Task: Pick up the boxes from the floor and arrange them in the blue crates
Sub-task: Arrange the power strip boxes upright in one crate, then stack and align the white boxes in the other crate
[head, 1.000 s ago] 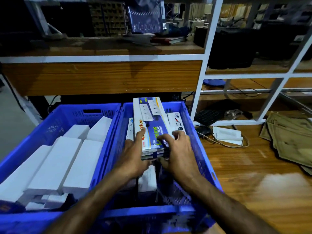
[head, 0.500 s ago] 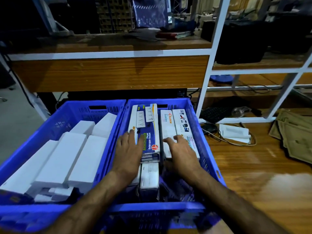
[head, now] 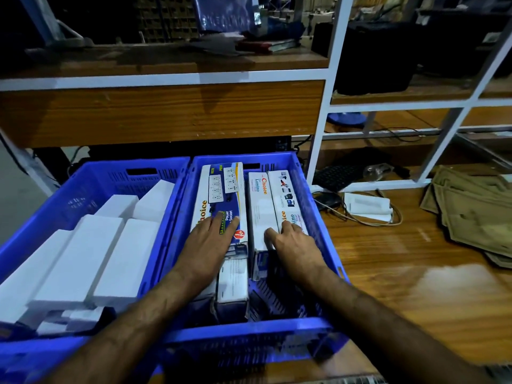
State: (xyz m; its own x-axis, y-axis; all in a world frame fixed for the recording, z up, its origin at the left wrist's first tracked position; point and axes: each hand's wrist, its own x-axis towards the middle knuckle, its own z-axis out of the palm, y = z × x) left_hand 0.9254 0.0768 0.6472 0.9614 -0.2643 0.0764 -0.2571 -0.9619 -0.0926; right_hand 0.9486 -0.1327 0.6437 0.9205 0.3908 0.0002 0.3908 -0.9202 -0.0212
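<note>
The printed extension-socket boxes lie in the right blue crate point(head: 313, 189): one socket box point(head: 221, 200) is laid lengthwise along the crate's left wall toward its far edge, and a pair of boxes point(head: 270, 206) is set side by side against the right wall. More boxes point(head: 232, 284) are stood below them nearer the front edge. The left hand point(head: 210, 239) is laid flat, fingers straight, on the near end of the left-hand box; the right hand point(head: 293, 239) is rested with lightly bent fingers on the near ends of the pair, with nothing gripped.

A slip is judged possible: the upper boxes appear to be borne on uneven ones beneath, so a box could be tipped or slid into the open gap at the crate's near right corner if pressed unevenly. A finger could also be caught between box and wall.

The left blue crate point(head: 116, 176) is filled with plain white boxes point(head: 83, 250), their faces washed out. What lies beneath the top layer is hidden by the hands and forearms. Whether boxes are left on the floor cannot be told; the floor is barely shown. The shelf unit point(head: 329, 87) behind is dark, and its contents are hard to make out.
</note>
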